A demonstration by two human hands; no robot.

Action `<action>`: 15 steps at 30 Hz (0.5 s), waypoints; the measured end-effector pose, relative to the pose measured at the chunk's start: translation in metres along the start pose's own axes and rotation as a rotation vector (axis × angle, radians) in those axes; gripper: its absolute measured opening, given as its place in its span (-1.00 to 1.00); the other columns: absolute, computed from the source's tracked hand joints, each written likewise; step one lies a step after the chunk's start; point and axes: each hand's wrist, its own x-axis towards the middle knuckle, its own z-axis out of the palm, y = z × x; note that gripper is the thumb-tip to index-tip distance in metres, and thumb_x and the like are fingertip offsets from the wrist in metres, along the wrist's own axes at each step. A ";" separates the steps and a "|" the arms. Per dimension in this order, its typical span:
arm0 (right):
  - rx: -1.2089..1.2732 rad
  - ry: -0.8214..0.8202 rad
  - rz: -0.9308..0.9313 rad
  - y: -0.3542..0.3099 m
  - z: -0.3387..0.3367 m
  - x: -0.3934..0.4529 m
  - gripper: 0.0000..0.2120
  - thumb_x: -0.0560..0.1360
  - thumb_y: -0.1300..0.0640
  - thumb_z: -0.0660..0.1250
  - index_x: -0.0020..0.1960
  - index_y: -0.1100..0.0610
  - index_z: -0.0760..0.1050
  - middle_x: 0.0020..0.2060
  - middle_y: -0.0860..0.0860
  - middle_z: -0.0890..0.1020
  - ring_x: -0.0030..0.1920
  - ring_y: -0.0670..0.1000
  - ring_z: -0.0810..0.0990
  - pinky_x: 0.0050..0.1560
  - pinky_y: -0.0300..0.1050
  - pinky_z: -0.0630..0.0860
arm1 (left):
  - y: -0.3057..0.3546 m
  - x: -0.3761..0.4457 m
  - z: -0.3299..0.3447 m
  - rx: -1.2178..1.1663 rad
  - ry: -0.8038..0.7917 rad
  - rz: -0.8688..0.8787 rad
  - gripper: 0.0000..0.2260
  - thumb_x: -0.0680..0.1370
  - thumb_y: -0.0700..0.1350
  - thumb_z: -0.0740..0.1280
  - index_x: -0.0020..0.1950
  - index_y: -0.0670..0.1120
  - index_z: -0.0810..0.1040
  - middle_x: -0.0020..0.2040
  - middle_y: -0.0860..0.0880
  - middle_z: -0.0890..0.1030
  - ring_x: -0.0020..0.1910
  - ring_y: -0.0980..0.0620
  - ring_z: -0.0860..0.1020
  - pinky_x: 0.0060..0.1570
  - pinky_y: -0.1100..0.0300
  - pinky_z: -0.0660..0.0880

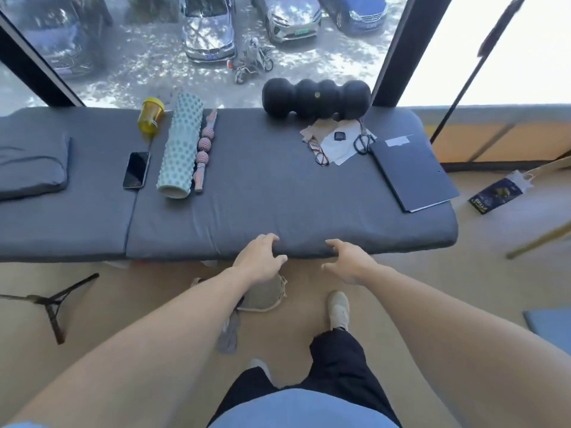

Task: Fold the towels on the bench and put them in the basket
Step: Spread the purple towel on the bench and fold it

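Item: towel, gray, folded (pixel 31 163), left edge of frame, on bench (pixel 278 193). I judge soft, light, limp; take at corners.
Basket (pixel 262 296): lower center, floor, beneath my left hand (pixel 259 261).
Left hand, right hand (pixel 347 261): fingers loose, nothing held.

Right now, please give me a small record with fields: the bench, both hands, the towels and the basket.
bench: grey padded bench, in front of a window
left hand: left hand, fingers on the near edge of the bench, holding nothing
right hand: right hand, fingers spread at the near edge, holding nothing
on bench: phone, mint foam roller, black roller, dark clipboard
towels: none clearly seen
basket: not identifiable
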 end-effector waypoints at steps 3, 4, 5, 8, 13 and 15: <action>-0.062 -0.049 -0.055 -0.004 -0.020 0.034 -0.28 0.52 -0.11 0.37 0.59 -0.02 0.17 0.48 0.03 0.39 0.47 0.08 0.36 0.41 0.03 0.38 | 0.006 0.024 0.003 -0.073 0.049 -0.075 -0.53 0.62 0.08 0.30 0.50 -0.02 0.35 0.49 -0.01 0.39 0.45 -0.04 0.38 0.37 0.04 0.35; -0.088 -0.074 -0.076 -0.006 -0.024 0.043 -0.28 0.52 -0.12 0.37 0.59 -0.03 0.16 0.49 0.03 0.38 0.47 0.08 0.36 0.41 0.03 0.37 | 0.006 0.030 0.006 -0.102 0.065 -0.110 -0.53 0.61 0.08 0.30 0.49 -0.02 0.35 0.48 -0.01 0.40 0.45 -0.04 0.38 0.38 0.04 0.35; -0.116 -0.097 -0.094 -0.008 -0.026 0.049 -0.28 0.53 -0.12 0.36 0.59 -0.03 0.16 0.49 0.02 0.38 0.48 0.08 0.36 0.42 0.03 0.37 | 0.006 0.032 0.008 -0.132 0.073 -0.142 -0.53 0.61 0.08 0.31 0.49 -0.02 0.36 0.47 -0.01 0.41 0.44 -0.04 0.39 0.38 0.04 0.36; -0.249 -0.214 -0.171 -0.013 -0.021 0.081 -0.29 0.52 -0.14 0.35 0.60 -0.06 0.17 0.51 0.00 0.37 0.49 0.08 0.35 0.42 0.01 0.36 | -0.001 0.049 0.029 -0.259 0.089 -0.265 -0.54 0.59 0.08 0.34 0.46 -0.03 0.40 0.44 -0.03 0.46 0.42 -0.05 0.43 0.37 0.03 0.38; -0.427 -0.390 -0.296 -0.027 0.035 0.134 -0.40 0.53 -0.09 0.33 0.54 -0.08 0.29 0.45 0.00 0.45 0.45 0.09 0.40 0.38 -0.01 0.39 | -0.039 0.072 0.085 -0.442 0.109 -0.439 -0.56 0.57 0.08 0.37 0.41 -0.01 0.45 0.42 -0.02 0.50 0.39 -0.04 0.46 0.32 0.09 0.40; -0.486 -0.441 -0.327 -0.030 0.070 0.155 -0.40 0.52 -0.11 0.34 0.53 -0.08 0.31 0.45 0.01 0.45 0.44 0.11 0.41 0.37 0.00 0.41 | -0.065 0.076 0.111 -0.503 0.115 -0.495 -0.58 0.58 0.06 0.37 0.41 -0.03 0.46 0.42 -0.02 0.50 0.41 -0.04 0.45 0.31 0.11 0.38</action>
